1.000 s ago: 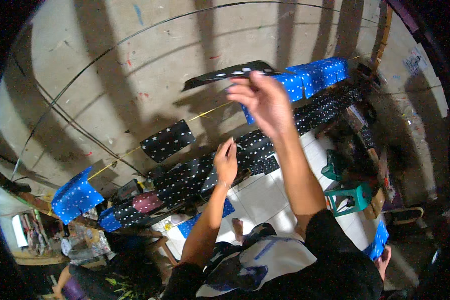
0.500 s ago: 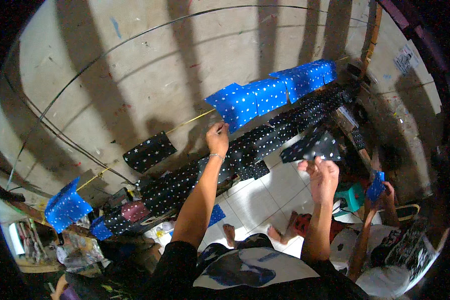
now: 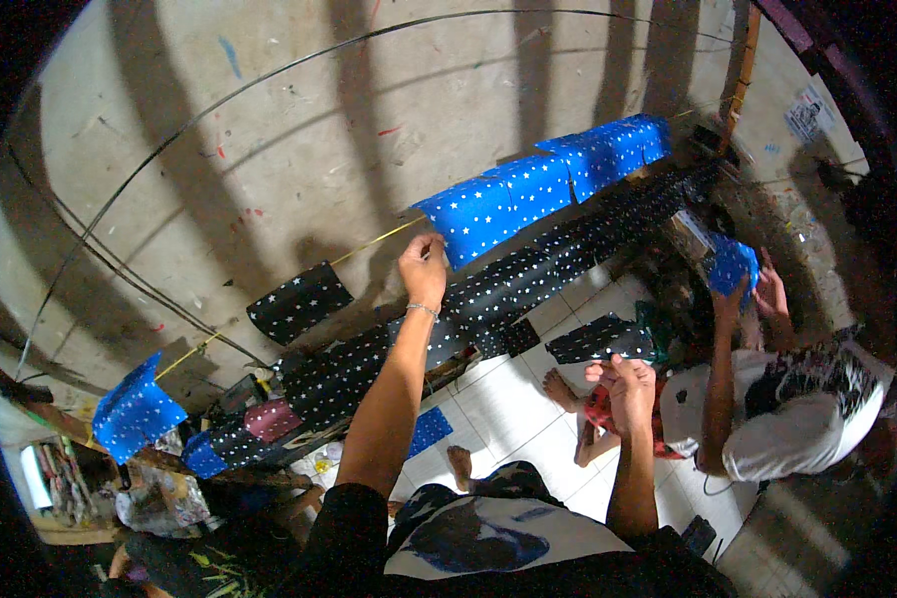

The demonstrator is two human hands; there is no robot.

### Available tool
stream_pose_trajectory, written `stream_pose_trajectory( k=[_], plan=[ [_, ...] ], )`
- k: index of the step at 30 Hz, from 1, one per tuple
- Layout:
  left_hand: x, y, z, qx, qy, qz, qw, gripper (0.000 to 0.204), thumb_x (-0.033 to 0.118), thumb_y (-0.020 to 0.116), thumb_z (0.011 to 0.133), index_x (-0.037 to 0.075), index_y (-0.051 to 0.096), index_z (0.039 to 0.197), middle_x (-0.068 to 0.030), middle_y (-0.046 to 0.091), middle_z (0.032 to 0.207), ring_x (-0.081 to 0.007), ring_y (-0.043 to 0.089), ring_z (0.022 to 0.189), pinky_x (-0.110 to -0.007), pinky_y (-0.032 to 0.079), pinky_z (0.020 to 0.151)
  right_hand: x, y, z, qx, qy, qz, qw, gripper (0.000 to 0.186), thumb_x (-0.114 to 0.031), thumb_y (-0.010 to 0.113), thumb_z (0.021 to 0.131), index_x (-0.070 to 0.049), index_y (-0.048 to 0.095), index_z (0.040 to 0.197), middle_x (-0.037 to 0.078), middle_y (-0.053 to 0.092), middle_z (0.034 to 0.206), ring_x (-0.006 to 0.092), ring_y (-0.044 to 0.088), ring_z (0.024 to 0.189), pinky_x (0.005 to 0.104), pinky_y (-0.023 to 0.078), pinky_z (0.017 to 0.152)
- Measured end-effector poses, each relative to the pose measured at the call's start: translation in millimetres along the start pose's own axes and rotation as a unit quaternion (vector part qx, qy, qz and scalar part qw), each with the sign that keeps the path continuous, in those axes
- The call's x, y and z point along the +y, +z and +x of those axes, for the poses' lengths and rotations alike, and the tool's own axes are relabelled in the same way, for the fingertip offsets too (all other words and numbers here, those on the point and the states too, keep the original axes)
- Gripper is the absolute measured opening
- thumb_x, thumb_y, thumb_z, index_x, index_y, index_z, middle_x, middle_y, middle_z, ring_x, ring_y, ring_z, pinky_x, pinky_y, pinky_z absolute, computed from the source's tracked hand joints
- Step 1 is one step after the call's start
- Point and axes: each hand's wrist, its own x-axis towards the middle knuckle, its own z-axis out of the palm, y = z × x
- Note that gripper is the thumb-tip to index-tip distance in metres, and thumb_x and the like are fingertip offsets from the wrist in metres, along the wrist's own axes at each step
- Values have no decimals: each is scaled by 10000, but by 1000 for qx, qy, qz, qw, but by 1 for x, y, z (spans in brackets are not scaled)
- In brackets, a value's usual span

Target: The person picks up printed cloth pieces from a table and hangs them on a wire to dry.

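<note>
High on the right wall hangs a small pale paper sign (image 3: 805,112), rectangular, with dark print too small to make out. Down at the lower left corner lies a heap of crumpled printed wrappers and bags (image 3: 159,495), mixed colours, beside a bright white oblong that I cannot identify.

Across the concrete wall (image 3: 269,149) runs a thin yellow cord (image 3: 374,242), and the left hand (image 3: 422,269) is raised to it, fingers pinched shut on the cord just beside the lower corner of a blue star-printed sheet (image 3: 498,204). That sheet hangs from the cord, bright blue with small white stars, its edge touching the next blue sheets (image 3: 608,149) further right. Left along the same cord hangs a single black star-printed sheet (image 3: 297,300), well apart from the hand, and a further blue one (image 3: 135,411) hangs at the far left.

The right hand (image 3: 628,384) is held low over the white tiled floor (image 3: 508,399), fingers closed on the edge of a black sheet with white stars (image 3: 598,339), which lies roughly flat and a little curled.

Below the cord a long row of black star sheets (image 3: 528,279) runs along a second line.

To the right sits another person in a white shirt (image 3: 787,419), both hands up at a blue star sheet (image 3: 733,267).
</note>
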Motion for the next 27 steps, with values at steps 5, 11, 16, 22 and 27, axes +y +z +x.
stream_pose_trajectory(
  k=[5,11,16,22,27],
  plan=[
    [-7,2,7,-7,-32,-24,999,129,103,621,856,-17,665,880,-35,651,796,-104,573,746,-259,461,697,1,-1,1,-15,11,-45,999,174,-104,584,883,30,589,772,230,645,839,284,667,688,390,569,646],
    [-17,2,8,2,-26,-57,998,154,111,620,859,-14,673,933,-46,666,854,-114,587,786,-265,463,735,6,-8,2,-22,10,-16,1000,189,-111,579,889,27,592,760,224,652,855,287,669,696,392,561,669],
    [-19,-10,6,9,-11,-49,999,160,125,625,860,-19,660,921,-56,663,843,-122,589,799,-270,463,749,20,-11,8,-40,-1,-18,999,191,-120,578,893,20,600,764,217,661,854,282,669,699,395,551,686],
    [-41,-53,-98,-3,-55,22,998,248,232,546,930,1,637,921,-59,660,901,-97,580,846,-239,455,749,25,27,-2,-66,20,-17,997,224,-134,593,885,72,614,798,213,663,811,279,676,673,405,580,666],
    [-23,-84,-221,-247,-507,-508,651,954,739,321,823,-111,463,1233,-295,492,1263,-393,504,1168,-440,395,1017,56,77,-27,-122,72,-6,990,188,-119,559,907,47,600,827,201,657,808,275,671,705,369,555,692]
  ],
)
